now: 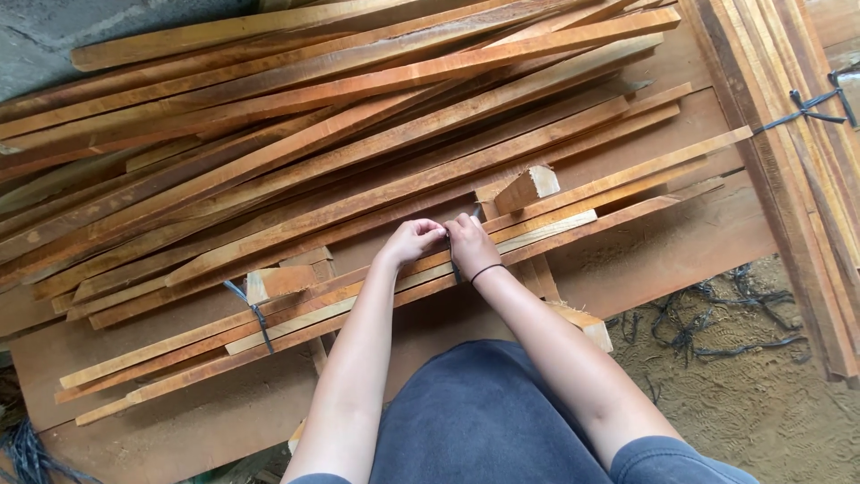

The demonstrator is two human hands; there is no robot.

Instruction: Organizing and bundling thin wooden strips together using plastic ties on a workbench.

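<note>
Both hands meet on a bundle of wooden slats (376, 282): left hand (410, 240) and right hand (469, 244) closed, pinching a dark tie (455, 269) at mid-length. Bundle axis runs lower-left to upper-right, resting on a wooden board (663, 251) before the loose slat pile (313, 116).

Both arms are bare to the shoulder, where dark grey-blue sleeve edges show. A thin black band circles the wrist of the right hand (472, 246); the left hand (411, 240) wears nothing. Grey-blue cloth covers the lap.
</note>
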